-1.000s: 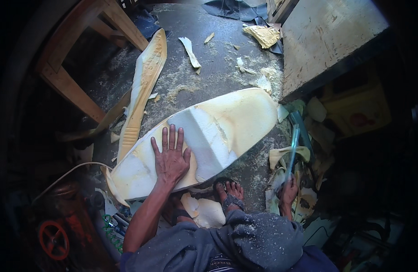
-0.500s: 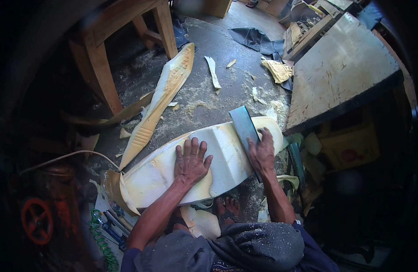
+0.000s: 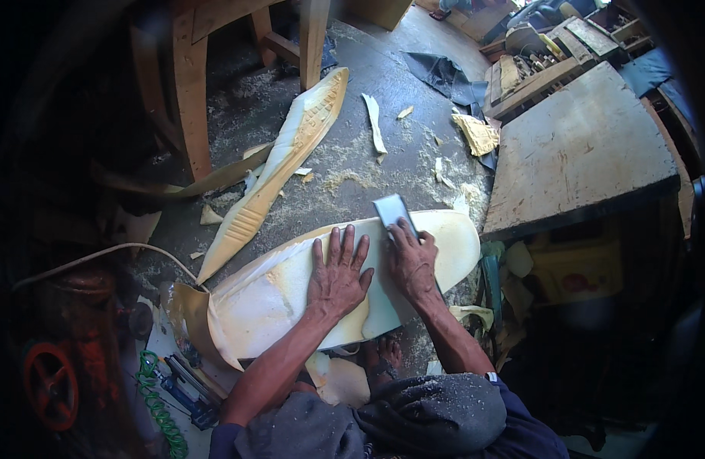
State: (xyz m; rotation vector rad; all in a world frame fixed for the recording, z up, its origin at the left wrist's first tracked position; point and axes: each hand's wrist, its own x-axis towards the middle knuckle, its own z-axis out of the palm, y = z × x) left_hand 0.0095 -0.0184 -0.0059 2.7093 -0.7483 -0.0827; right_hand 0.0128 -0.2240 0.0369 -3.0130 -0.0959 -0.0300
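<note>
A long rounded cream foam piece (image 3: 448,249) lies across the floor in front of me, above my feet. My left hand (image 3: 339,271) lies flat on its middle, fingers spread and open. My right hand (image 3: 412,260) grips a long, flat grey bar-like tool (image 3: 387,206) on the foam's surface, just right of my left hand. A long carved, ridged foam strip (image 3: 283,172) lies beyond, at the upper left.
A wooden frame (image 3: 192,99) stands at upper left, a worn board (image 3: 582,153) at right. Floor (image 3: 337,153) holds scraps, dust and dark sheeting (image 3: 437,76). A hose (image 3: 138,247) runs left toward a machine with a red wheel (image 3: 50,382). A person's foot (image 3: 437,14) shows far back.
My right hand has brought the tool up from the right side onto the foam and shifted it leftward, tilting it. My left hand stays flat on the foam. The view has shifted.
</note>
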